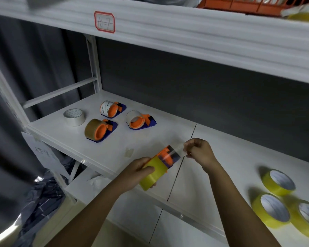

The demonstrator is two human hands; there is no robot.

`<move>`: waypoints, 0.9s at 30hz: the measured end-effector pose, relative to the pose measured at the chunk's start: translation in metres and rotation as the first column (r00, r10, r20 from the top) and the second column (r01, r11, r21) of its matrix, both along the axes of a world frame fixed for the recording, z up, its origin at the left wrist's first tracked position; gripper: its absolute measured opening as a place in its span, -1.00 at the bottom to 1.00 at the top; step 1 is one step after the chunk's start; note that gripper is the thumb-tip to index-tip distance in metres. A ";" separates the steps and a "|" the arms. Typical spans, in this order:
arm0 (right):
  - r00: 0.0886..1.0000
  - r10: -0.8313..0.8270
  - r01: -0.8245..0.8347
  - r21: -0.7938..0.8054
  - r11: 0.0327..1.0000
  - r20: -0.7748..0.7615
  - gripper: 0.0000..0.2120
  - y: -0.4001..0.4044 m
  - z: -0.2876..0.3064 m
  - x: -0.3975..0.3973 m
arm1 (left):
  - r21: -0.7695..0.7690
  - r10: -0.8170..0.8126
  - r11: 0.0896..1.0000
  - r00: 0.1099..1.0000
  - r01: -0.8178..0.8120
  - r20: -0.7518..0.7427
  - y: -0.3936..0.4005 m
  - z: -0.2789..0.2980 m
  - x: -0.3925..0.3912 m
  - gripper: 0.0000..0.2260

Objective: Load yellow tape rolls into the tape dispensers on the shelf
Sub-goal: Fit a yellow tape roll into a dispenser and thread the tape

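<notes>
My left hand point(136, 169) grips a yellow tape roll point(154, 172) seated in an orange and blue dispenser point(169, 155), held above the shelf's front edge. My right hand point(198, 151) pinches the clear tape end point(178, 151) pulled out from the dispenser's front. Three loose yellow rolls point(277, 182) point(270, 210) point(307, 218) lie on the shelf at the lower right. Three other dispensers stand at the back left: one with a brown roll point(100, 130), one with a white printed roll point(111, 109), one with a white roll point(138, 120).
A loose white tape roll point(74, 117) sits at the shelf's left end. The white shelf point(212, 157) has an upper shelf close overhead, carrying an orange basket point(248, 4). A small clear scrap point(129, 152) lies near the front. Paper label and dark bags hang below left.
</notes>
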State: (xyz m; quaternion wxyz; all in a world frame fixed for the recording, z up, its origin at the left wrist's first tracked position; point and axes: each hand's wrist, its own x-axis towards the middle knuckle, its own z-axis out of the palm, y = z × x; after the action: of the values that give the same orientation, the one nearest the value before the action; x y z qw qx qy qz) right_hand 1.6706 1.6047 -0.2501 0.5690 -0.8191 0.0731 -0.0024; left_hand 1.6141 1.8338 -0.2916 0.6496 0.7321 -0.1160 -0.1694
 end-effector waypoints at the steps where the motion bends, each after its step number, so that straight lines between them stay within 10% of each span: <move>1: 1.000 0.018 -0.018 0.015 1.000 0.002 -0.75 0.001 0.002 -0.001 | 0.010 0.025 1.000 1.000 -0.025 0.004 0.001 -0.001 0.001 -0.88; 8: 0.999 -0.010 0.008 0.060 0.998 0.035 -0.79 0.007 0.009 -0.008 | 0.083 0.306 0.945 0.943 -0.317 0.128 -0.011 -0.003 0.002 -0.49; 27: 0.992 -0.110 0.123 0.362 0.924 -0.055 -0.86 0.013 0.012 -0.010 | 0.099 0.354 0.912 0.886 -0.398 0.298 -0.014 0.018 -0.020 -0.77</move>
State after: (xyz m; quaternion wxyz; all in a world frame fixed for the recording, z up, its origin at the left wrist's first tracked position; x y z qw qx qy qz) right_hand 1.6608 1.6176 -0.2385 0.7086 -0.6935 0.1303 -0.0088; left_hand 1.5937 1.8199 -0.2739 0.5880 0.8057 -0.0465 0.0543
